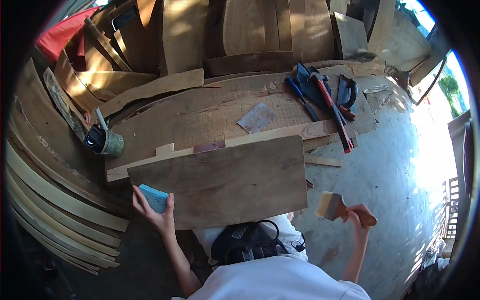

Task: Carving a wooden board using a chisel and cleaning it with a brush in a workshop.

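My left hand (162, 218) is closed around a light blue sponge-like block (154, 197), thumb on one side and fingers on the other, over the board's left end. On the right, my right hand (357, 213) grips the wooden handle of a wide flat paintbrush (330, 205). Its pale bristles point left toward the board but stay apart from it. Between the hands lies a brown rectangular wooden board (225, 185), slightly tilted, its near edge above my lap and its far edge by a long pale wood strip (280, 136).
On the wooden bench top (190, 112) lie a thin flat plate (256, 118), a red-handled hammer (331, 107), a blue-handled tool (300, 97) and a hand plane (346, 95). A tin can (114, 145) stands at left. Curved planks (65, 205) and upright boards (250, 27) surround the bench.
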The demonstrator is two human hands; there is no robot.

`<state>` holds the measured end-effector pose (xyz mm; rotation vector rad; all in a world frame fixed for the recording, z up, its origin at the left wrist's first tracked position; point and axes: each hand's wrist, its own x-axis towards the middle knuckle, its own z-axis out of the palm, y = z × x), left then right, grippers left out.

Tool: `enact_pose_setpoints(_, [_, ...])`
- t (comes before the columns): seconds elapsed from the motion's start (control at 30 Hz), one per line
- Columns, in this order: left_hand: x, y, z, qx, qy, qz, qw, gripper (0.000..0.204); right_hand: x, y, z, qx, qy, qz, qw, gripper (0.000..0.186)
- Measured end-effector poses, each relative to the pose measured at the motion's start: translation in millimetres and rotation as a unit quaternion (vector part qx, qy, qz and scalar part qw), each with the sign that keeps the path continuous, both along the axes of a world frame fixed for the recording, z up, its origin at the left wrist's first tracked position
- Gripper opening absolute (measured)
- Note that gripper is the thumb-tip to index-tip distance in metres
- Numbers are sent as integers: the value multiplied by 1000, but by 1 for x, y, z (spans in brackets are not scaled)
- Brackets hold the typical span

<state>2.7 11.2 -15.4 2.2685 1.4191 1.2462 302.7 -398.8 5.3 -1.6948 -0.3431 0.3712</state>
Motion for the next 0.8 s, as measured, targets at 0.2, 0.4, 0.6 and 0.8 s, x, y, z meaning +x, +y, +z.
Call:
enact_pose_setpoints(0.2, [5, 1, 0, 8, -4, -5, 1000, 93, -59, -119, 28, -144, -104, -207, 962, 14])
enact_pose_setpoints(0.4, [6, 5, -3, 18, 1, 4, 1000, 93, -53, -77, 11, 64, -60, -262, 961, 19])
enact_pose_setpoints(0.6, [-1, 2, -5, 8, -4, 22, 1000, 99, 2, 151, 3, 272, 29, 183, 944, 23])
enact_pose_setpoints(0.8, [5, -1, -4, 9, -23, 10, 1000, 101, -52, 269, 59, 152, 33, 569, 807, 15])
